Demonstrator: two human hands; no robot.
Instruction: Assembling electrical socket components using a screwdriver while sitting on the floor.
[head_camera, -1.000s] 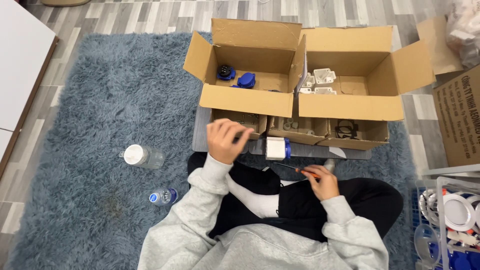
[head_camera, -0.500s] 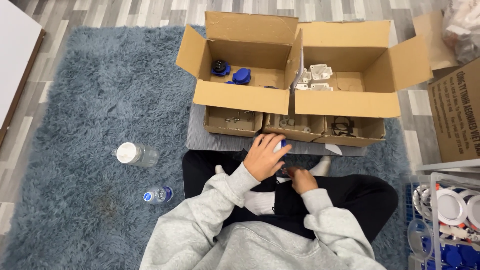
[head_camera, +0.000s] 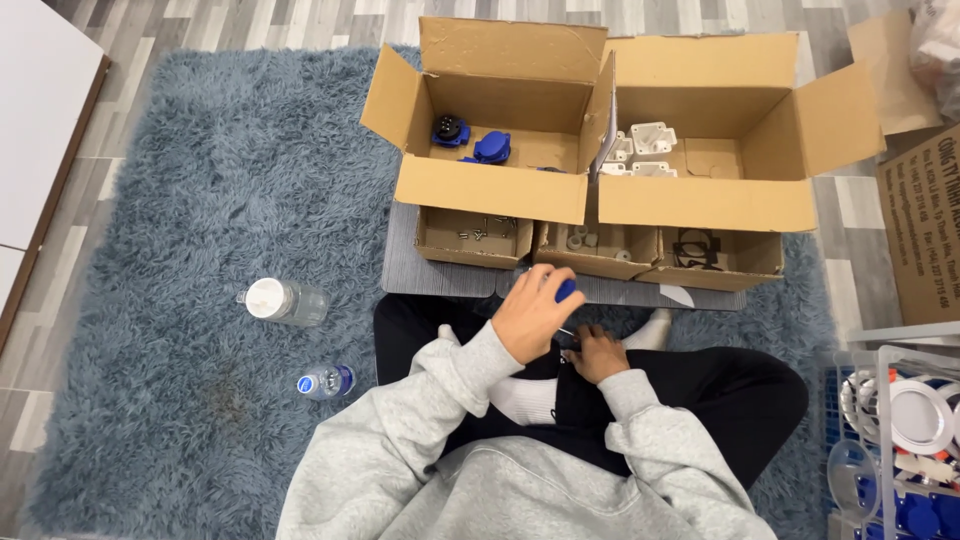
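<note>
A blue-handled screwdriver (head_camera: 566, 291) stands nearly upright over the person's lap, its blue top showing above the fingers and a thin metal shaft (head_camera: 566, 331) running down from the fist. The left hand (head_camera: 532, 312) is clenched around the handle, knuckles turned toward the far side. The right hand (head_camera: 597, 352) rests just right of the shaft's lower end, fingers curled on a small dark part (head_camera: 572, 343) that is too hidden to identify; the shaft's tip meets that part. Both arms wear grey sweatshirt sleeves (head_camera: 450, 390), and the legs are crossed in black trousers (head_camera: 720, 385) with a white sock (head_camera: 520, 400) showing beneath the hands.

Just beyond the hands lies a flat grey board (head_camera: 440, 275) on the shaggy blue-grey rug (head_camera: 200, 200). On the board sit three low cardboard trays: the left one (head_camera: 476, 236) holds small screws, the middle one (head_camera: 595, 245) small pale rings, the right one (head_camera: 710, 250) dark gasket-like rings. Farther away stand two open cardboard boxes side by side; the left box (head_camera: 490, 190) holds blue round plugs (head_camera: 490, 146), the right box (head_camera: 700, 200) holds white plastic housings (head_camera: 650, 140).

On the rug to the left, well apart from the hands, a clear plastic bottle with a white cap (head_camera: 285, 300) lies on its side, and nearer, a smaller bottle with a blue cap (head_camera: 325, 381). At the near right edge a wire basket (head_camera: 880, 400) holds white round fittings.
</note>
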